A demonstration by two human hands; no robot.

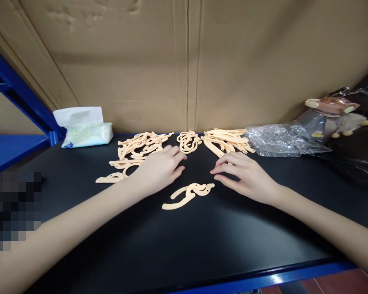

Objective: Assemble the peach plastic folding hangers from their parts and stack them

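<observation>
Cream plastic pieces that look like folding clothes hanger parts lie on the black table. Nearest to both hands is a small group of joined or overlapping curved pieces point(190, 194), flat on the tabletop. My left hand point(158, 169) hovers palm down above and beyond it to the left, thumb apart from the fingers, holding nothing visible. Under and behind that hand spreads a left pile of cream pieces point(135, 143), partly hidden by it. On the other side my right hand point(248, 175) is open, its fingers spread, just short of a stack of long arm pieces point(227, 139).
A small heap of hook-like rings point(188, 141) lies at the back middle. Clear plastic bags point(279, 139) and a plush toy point(334, 112) are at the right. A white tissue pack point(87, 132) stands back left, before the cardboard wall point(135, 61). Blue frame point(279, 277) edges the table.
</observation>
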